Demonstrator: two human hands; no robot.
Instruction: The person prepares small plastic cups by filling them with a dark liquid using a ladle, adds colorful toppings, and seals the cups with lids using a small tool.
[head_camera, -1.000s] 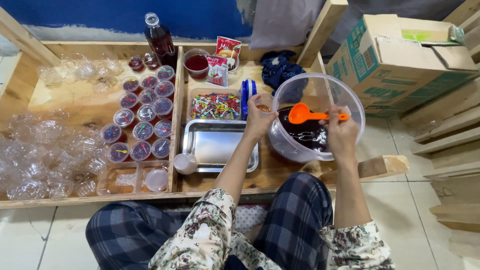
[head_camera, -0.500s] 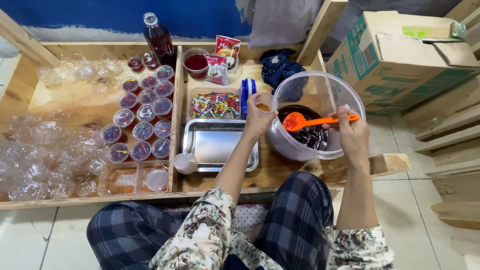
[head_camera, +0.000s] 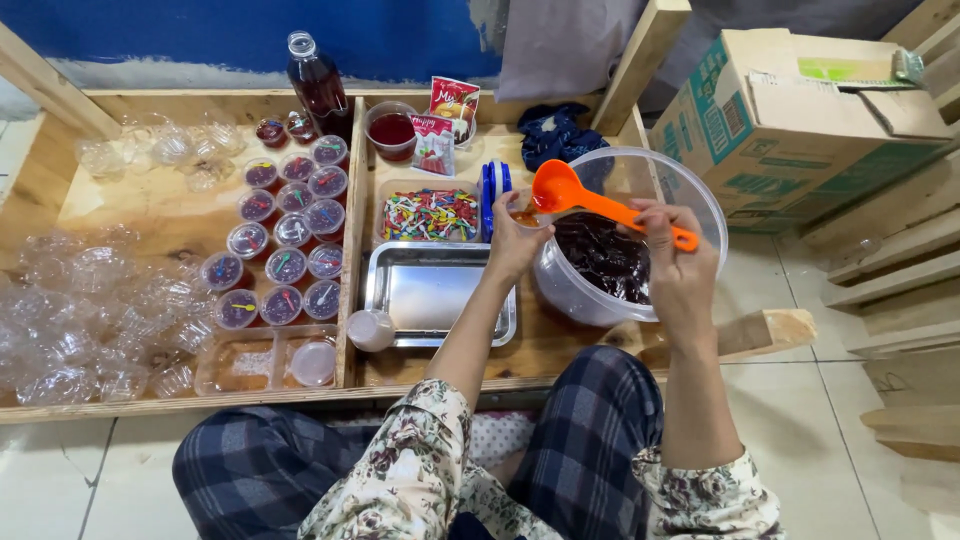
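Right hand (head_camera: 678, 262) grips the orange scoop (head_camera: 575, 195) by its handle, fingers closed round it, bowl of the scoop raised over the small clear cup (head_camera: 524, 212) at the rim of the big clear bowl (head_camera: 700, 200). Left hand (head_camera: 512, 243) pinches that cup between thumb and fingers, holding it just beside the big bowl's near-left rim. To do this well: keep the cup level and tucked against the rim, tip the scoop slowly so the dark jelly (head_camera: 603, 256) drops inside and not onto the steel tray (head_camera: 440, 290). Cup is tiny, see-through, seems to hold a bit of orange-brown filling already, hard to tell at this size. Scoop is bright plastic, round bowl, long flat handle. Filled lidded cups (head_camera: 285, 230) stand in rows to the left, empty ones (head_camera: 90, 310) heaped beyond
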